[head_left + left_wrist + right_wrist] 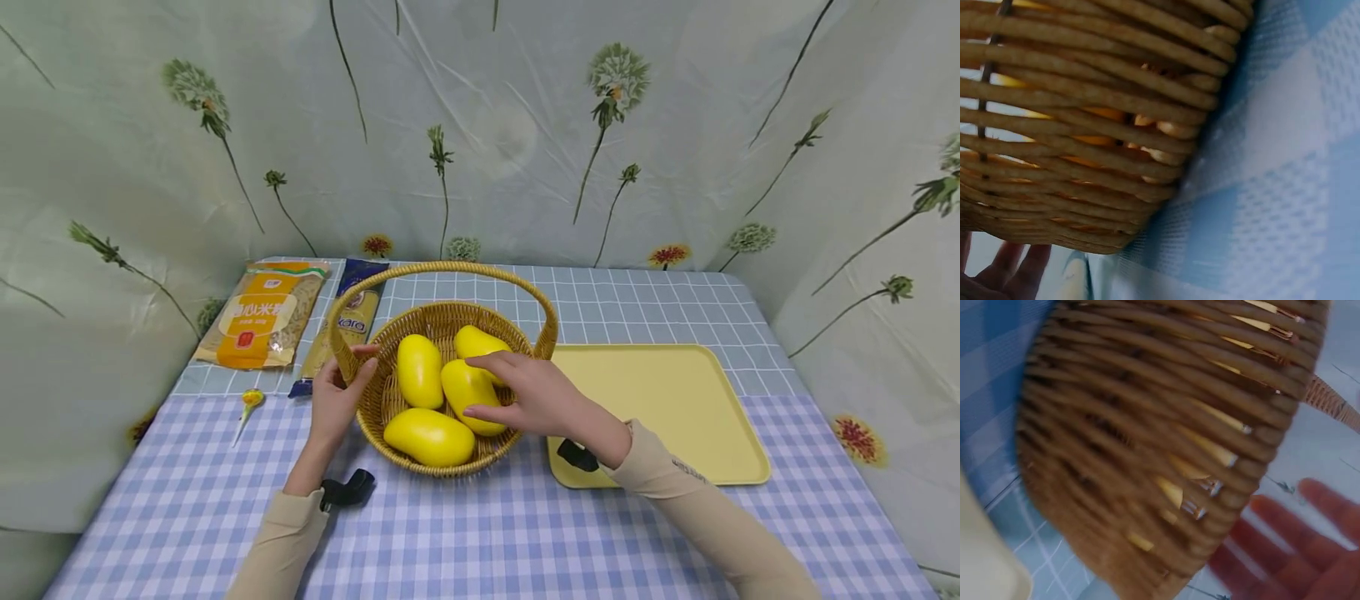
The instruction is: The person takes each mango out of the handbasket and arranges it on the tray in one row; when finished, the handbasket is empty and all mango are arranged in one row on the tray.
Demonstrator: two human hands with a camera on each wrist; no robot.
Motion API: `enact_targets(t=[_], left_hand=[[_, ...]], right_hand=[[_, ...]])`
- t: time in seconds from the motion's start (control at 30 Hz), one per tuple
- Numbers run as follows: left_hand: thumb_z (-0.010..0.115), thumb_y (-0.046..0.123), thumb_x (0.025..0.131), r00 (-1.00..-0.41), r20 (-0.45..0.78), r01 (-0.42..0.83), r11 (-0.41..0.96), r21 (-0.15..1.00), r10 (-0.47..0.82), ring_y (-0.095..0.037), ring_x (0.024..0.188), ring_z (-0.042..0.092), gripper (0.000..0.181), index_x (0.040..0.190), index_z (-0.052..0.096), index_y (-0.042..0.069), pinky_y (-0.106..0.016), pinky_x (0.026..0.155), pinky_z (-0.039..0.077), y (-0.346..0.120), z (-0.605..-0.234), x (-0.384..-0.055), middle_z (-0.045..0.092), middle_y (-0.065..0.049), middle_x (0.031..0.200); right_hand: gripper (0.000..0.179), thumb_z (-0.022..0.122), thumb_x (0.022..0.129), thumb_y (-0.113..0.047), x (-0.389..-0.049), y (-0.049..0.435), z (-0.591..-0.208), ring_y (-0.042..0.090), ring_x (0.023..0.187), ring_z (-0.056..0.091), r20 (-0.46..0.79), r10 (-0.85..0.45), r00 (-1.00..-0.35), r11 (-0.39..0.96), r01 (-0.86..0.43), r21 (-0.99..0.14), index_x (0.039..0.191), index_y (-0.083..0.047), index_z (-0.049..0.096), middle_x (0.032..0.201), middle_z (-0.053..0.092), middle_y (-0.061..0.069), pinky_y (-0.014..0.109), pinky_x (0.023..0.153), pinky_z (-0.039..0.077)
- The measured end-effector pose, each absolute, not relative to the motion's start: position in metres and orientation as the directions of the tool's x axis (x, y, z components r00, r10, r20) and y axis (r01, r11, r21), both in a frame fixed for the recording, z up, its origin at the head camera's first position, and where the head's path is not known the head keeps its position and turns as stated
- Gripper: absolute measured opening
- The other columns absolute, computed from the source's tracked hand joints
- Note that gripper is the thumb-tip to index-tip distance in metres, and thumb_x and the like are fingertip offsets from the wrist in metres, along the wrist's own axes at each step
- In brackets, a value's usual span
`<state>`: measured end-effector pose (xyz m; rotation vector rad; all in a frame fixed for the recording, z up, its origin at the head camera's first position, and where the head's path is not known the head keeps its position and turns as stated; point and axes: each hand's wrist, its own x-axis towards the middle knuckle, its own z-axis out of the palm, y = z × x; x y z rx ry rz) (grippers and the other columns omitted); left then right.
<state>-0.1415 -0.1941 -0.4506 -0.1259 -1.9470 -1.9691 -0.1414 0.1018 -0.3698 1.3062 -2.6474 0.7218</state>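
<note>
On a checked tabletop (450, 533): one wicker basket (442, 315), upright, centre, tall handle (450, 267). One yellow tray (660, 400), just beside it, right. One orange bag (258, 317), far left; one long packet (358, 312) between bag and basket. Right hand (536, 396), over the basket's right side; fingers spread wide, gripping nothing. Left hand (337, 404), at the handle's left foot; grip or mere touch, cannot tell. Four yellow mangoes (420, 372), inside the basket. One lollipop (251, 398), near the bag.

Risks, as judged: smooth mangoes could slip from a loose pinch; an uneven tug could tip the basket.

Obscured: two mangoes, partly, by the right hand; the packet, by handle and left hand. Right wrist view, blurred.
</note>
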Motion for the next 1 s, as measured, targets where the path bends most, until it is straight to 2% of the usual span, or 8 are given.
enact_targets(t=[0.1,0.2,0.4,0.5,0.67,1.0], left_hand=[[0.063,0.001,0.089,-0.919,0.338,0.349,-0.019,0.937,-0.202,-0.018,0.104,0.059,0.026,0.112,0.06,-0.012,-0.025,0.087,0.045,-0.193,-0.453,-0.144,0.065,-0.017,0.11],[0.061,-0.007,0.088,-0.912,0.349,0.369,-0.057,0.928,-0.213,-0.018,0.104,0.059,0.023,0.109,0.057,-0.016,-0.025,0.089,0.044,-0.191,-0.452,-0.144,0.066,-0.015,0.108],[0.059,-0.009,0.089,-0.909,0.358,0.378,-0.059,0.924,-0.216,-0.017,0.105,0.059,0.021,0.107,0.056,-0.017,-0.025,0.09,0.043,-0.185,-0.439,-0.136,0.068,-0.008,0.105],[0.059,-0.009,0.089,-0.909,0.357,0.377,-0.06,0.924,-0.214,-0.017,0.106,0.058,0.02,0.108,0.058,-0.015,-0.025,0.092,0.042,-0.183,-0.435,-0.134,0.068,-0.008,0.106],[0.059,-0.01,0.089,-0.909,0.356,0.378,-0.07,0.923,-0.215,-0.02,0.108,0.057,0.019,0.107,0.06,-0.012,-0.026,0.093,0.042,-0.184,-0.436,-0.134,0.068,-0.007,0.107],[0.059,-0.006,0.09,-0.916,0.338,0.356,-0.053,0.933,-0.215,-0.021,0.109,0.057,0.02,0.108,0.056,-0.015,-0.027,0.095,0.041,-0.184,-0.436,-0.134,0.065,-0.016,0.11]], right_hand=[[0.067,0.061,0.086,-0.056,-0.144,0.095,-0.367,0.018,0.105,0.057,0.138,-0.686,-0.714,0.621,-0.674,-0.401,0.136,-0.013,0.051,0.126,0.057,0.006,0.034,0.083,0.048],[0.069,0.061,0.085,-0.057,-0.147,0.089,-0.365,0.019,0.108,0.056,0.033,-0.656,-0.754,0.677,-0.608,-0.415,0.138,-0.015,0.048,0.129,0.054,0.007,0.035,0.086,0.047],[0.07,0.063,0.085,-0.054,-0.155,0.078,-0.362,0.019,0.092,0.056,-0.055,-0.647,-0.76,0.708,-0.573,-0.412,0.139,-0.012,0.047,0.12,0.051,0.008,0.033,0.075,0.046],[0.07,0.065,0.084,-0.052,-0.16,0.074,-0.363,0.017,0.082,0.052,-0.083,-0.638,-0.766,0.723,-0.558,-0.408,0.138,-0.012,0.047,0.113,0.049,0.008,0.031,0.067,0.044],[0.071,0.067,0.083,-0.052,-0.166,0.066,-0.367,0.018,0.077,0.05,-0.128,-0.607,-0.785,0.757,-0.521,-0.395,0.138,-0.012,0.047,0.109,0.047,0.011,0.031,0.062,0.043],[0.076,0.07,0.08,-0.053,-0.168,0.055,-0.377,0.023,0.064,0.053,-0.2,-0.551,-0.81,0.805,-0.452,-0.384,0.138,-0.011,0.044,0.112,0.043,0.015,0.031,0.056,0.044]])
